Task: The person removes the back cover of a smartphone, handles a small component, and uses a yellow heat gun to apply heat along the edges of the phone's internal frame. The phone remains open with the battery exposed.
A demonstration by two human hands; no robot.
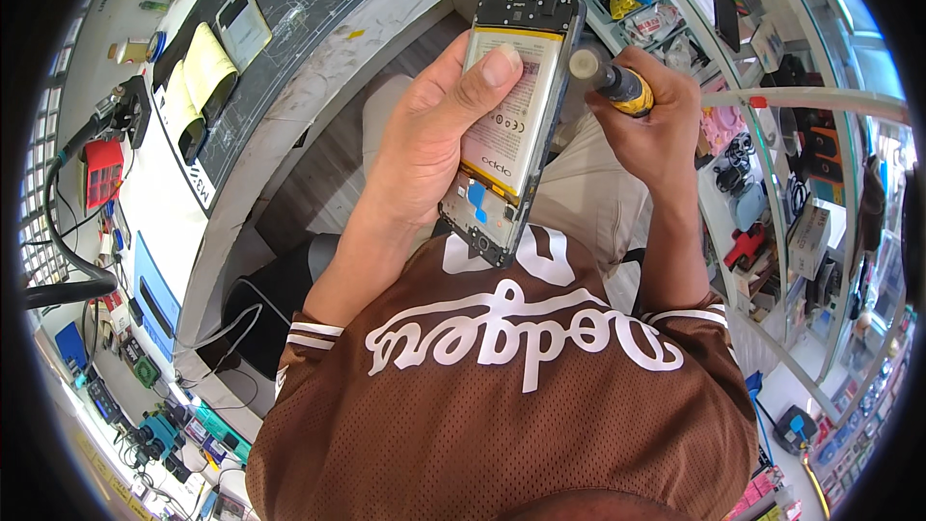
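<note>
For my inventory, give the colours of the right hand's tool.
The tool is yellow and black with a tan end; head view shows it best.

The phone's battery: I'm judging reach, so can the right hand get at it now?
Probably yes: the right hand is near the exposed battery, though it grips a yellow-and-black tool and the left hand partly covers the battery.

A small phone repair shop, part workbench, part store.
A phone (517,116) has its back off and its battery (498,152) bare; the white bench (159,183) carries a dark mat (291,14) printed with lines and, farther along, what looks like a teal microscope (154,436) among gadgets (142,367); opposite, glass shelves (820,101) are crowded with boxes (808,241), coiled leads (738,160) and bagged items (648,24).
</note>
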